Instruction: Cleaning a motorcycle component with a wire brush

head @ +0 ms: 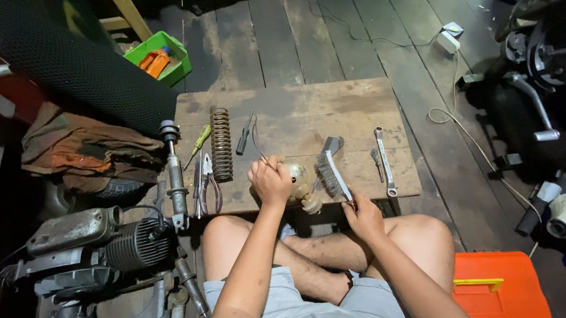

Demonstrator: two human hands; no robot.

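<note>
Head view shows a small metal part (302,188) at the near edge of a wooden board (353,100), gripped in the closed fingers of the left hand (270,179). Just beside it, the right hand (363,217) is wrapped around the handle of a wire brush (330,177), bristles almost against the part. Farther out on the board lie a wrench (383,151), a coil spring (220,143), screwdrivers (197,145), pliers (207,176) and a shock absorber (174,175).

Spring (221,143) left of wrench (384,161).
</note>
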